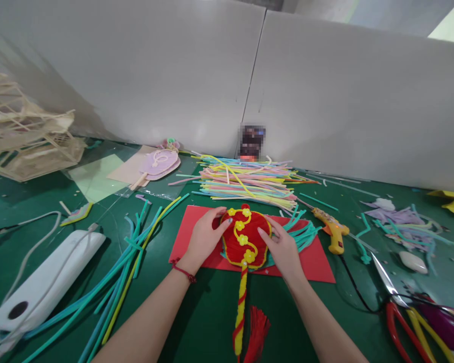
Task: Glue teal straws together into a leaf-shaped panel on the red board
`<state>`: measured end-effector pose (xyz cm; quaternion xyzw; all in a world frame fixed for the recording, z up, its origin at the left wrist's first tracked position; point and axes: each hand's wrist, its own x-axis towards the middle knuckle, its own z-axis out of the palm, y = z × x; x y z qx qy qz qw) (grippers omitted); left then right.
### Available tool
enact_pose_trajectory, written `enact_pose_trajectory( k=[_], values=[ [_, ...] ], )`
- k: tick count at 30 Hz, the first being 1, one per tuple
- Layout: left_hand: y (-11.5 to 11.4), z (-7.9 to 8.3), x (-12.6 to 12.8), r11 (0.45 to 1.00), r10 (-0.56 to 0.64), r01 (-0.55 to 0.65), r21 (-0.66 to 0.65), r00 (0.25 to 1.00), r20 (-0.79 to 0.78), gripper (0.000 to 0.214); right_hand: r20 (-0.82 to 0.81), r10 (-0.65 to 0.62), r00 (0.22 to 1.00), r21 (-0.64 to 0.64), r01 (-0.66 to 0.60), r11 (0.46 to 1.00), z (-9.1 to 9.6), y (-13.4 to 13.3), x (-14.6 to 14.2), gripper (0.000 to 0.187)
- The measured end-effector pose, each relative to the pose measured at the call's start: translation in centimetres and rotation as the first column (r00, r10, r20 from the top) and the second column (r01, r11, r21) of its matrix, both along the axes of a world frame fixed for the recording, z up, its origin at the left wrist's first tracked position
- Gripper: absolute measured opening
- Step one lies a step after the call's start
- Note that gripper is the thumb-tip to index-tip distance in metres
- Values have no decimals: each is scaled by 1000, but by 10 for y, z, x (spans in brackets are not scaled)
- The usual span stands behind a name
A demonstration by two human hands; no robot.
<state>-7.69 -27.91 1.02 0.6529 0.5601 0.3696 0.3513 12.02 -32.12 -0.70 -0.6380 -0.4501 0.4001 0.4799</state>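
Green counter (204, 322), red sheet (318, 264), and a red fan (256, 234) held between two hands.
The sheet lies flat on the counter, with a pile of pastel fuzzy stems (245, 181) just beyond it. Over the sheet's middle sits the fan, edged in yellow, directly between the hands and touching both. The left hand (208, 232) pinches its left edge, thumb on the front; the right hand (283, 249) pinches the right edge, thumb likewise in front. Teal stems (304, 235) spread beside the right hand. The yellow handle (241, 302), wound with red, points toward the person between the forearms, a red tassel (258, 327) just right of it. Small yellow flowers (243, 239) run down the fan's face.
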Motion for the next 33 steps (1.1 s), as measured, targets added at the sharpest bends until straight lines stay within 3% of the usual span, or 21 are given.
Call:
enact_pose_trajectory(
  k=[4, 8, 14, 27, 30, 33],
  values=[
    [-1, -1, 0, 990, -95, 115, 83, 974, -206, 35, 350, -58, 935, 144, 7, 990, -1, 0, 7, 48],
    [-1, -1, -1, 989, -103, 123, 79, 969, -224, 35, 589, -68, 805, 225, -83, 971, 3, 7, 17, 38],
    [2, -3, -2, 987, -111, 136, 82, 961, -254, 37, 596, 69, 800, 150, -196, 969, 0, 23, 23, 37],
    [4, -9, -5, 981, -167, 188, 57, 951, -259, 40, 779, -22, 626, 212, -230, 950, -7, 19, 15, 37],
    [5, -10, -5, 977, -186, 205, 53, 951, -247, 41, 788, -60, 613, 231, -204, 951, -7, 19, 14, 37],
    [6, -10, -5, 974, -210, 225, 37, 947, -243, 41, 774, -22, 632, 214, -229, 950, -10, 22, 15, 37]
  ],
)
